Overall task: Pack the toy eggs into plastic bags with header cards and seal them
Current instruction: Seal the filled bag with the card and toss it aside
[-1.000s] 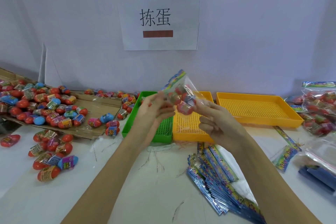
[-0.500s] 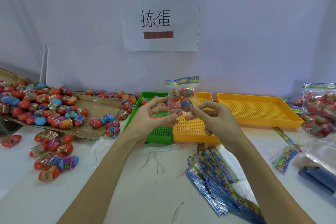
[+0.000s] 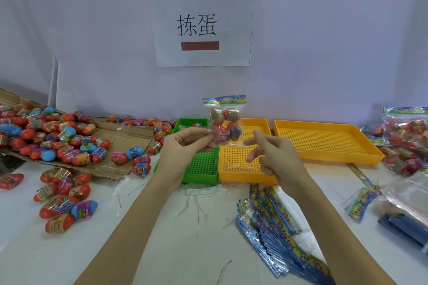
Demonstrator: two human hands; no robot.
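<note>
Looks like a small toy-packing workstation to us.
We see a paper sign taped centre-top, loose toy eggs heaped left, perforated sorting trays mid-frame, header cards stacked lower right.

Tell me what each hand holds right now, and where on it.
The left hand pinches the filled plastic bag of toy eggs at its lower left edge, header card up. The right hand holds nothing plainly; its fingertips sit at the bag's lower right corner.

head-worn view, angled down, near table
</note>
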